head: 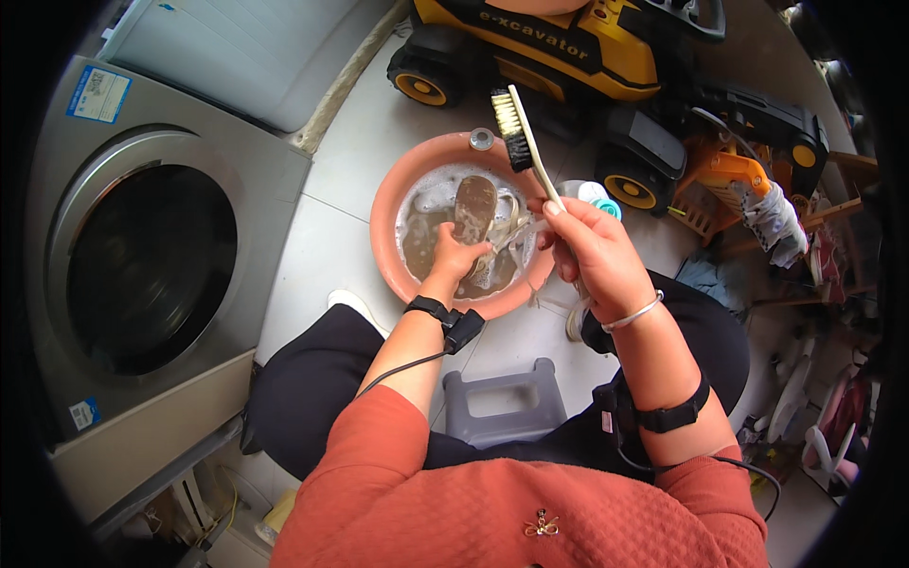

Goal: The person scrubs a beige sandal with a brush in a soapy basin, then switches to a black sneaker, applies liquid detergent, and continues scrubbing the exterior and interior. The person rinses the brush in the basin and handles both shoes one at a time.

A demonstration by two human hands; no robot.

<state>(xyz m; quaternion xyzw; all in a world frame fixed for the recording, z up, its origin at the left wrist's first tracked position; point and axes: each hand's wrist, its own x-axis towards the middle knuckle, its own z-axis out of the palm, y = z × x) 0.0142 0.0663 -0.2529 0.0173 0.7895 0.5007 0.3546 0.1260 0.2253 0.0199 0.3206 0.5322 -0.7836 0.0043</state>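
A round orange-pink plastic basin (387, 245) of cloudy, sudsy water sits on the floor before me. My left hand (460, 252) is over the water, its thumb and fingers spread around the lower part of a shoe (476, 202) whose brown sole faces up. Pale straps or laces (508, 227) lie beside the sole, partly in the water. My right hand (586, 245) holds a scrubbing brush (525, 142) by its pale handle, raised above the basin's right side. The brush's bristles are partly light, partly black, and point left. A thin pale strap hangs at my right hand.
A grey front-loading washing machine (284, 167) stands left. A yellow and black toy excavator (618, 64) is beyond the basin. A white bottle with a teal cap (607, 208) stands behind my right hand. A grey plastic stool (504, 419) is between my legs. Shoes and racks are at right.
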